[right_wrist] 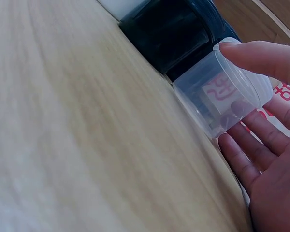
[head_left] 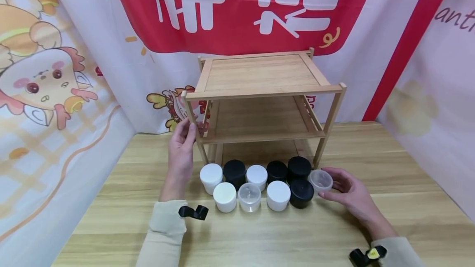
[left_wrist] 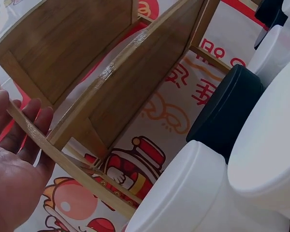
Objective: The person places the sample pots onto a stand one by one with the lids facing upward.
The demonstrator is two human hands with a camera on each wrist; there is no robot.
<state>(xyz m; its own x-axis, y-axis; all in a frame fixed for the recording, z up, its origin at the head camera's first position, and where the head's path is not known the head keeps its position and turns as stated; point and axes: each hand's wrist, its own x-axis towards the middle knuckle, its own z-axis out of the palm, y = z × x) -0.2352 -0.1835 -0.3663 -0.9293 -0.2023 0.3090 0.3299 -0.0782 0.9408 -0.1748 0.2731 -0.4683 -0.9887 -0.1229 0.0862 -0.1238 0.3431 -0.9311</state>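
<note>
My left hand (head_left: 182, 143) grips the left front post of a three-tier wooden shelf (head_left: 259, 73); in the left wrist view the fingers (left_wrist: 31, 130) pass behind the post. My right hand (head_left: 349, 193) holds a clear plastic jar (head_left: 320, 180) at the right end of the back row of jars. In the right wrist view, the thumb (right_wrist: 256, 55) lies on that jar's rim and the fingers are on its far side. Beside it is a black jar (head_left: 301, 193). Several white jars (head_left: 278, 195) and black jars stand in two rows before the shelf, with another clear jar (head_left: 250, 197) in front.
A wood-grain table (head_left: 267, 238) bears everything. Printed cloth hangs behind, with a red banner (head_left: 237, 11), and along both sides. Each sleeve carries a black wrist mount (head_left: 193, 212). The shelf's middle board (head_left: 259, 118) sits above the jars' back row.
</note>
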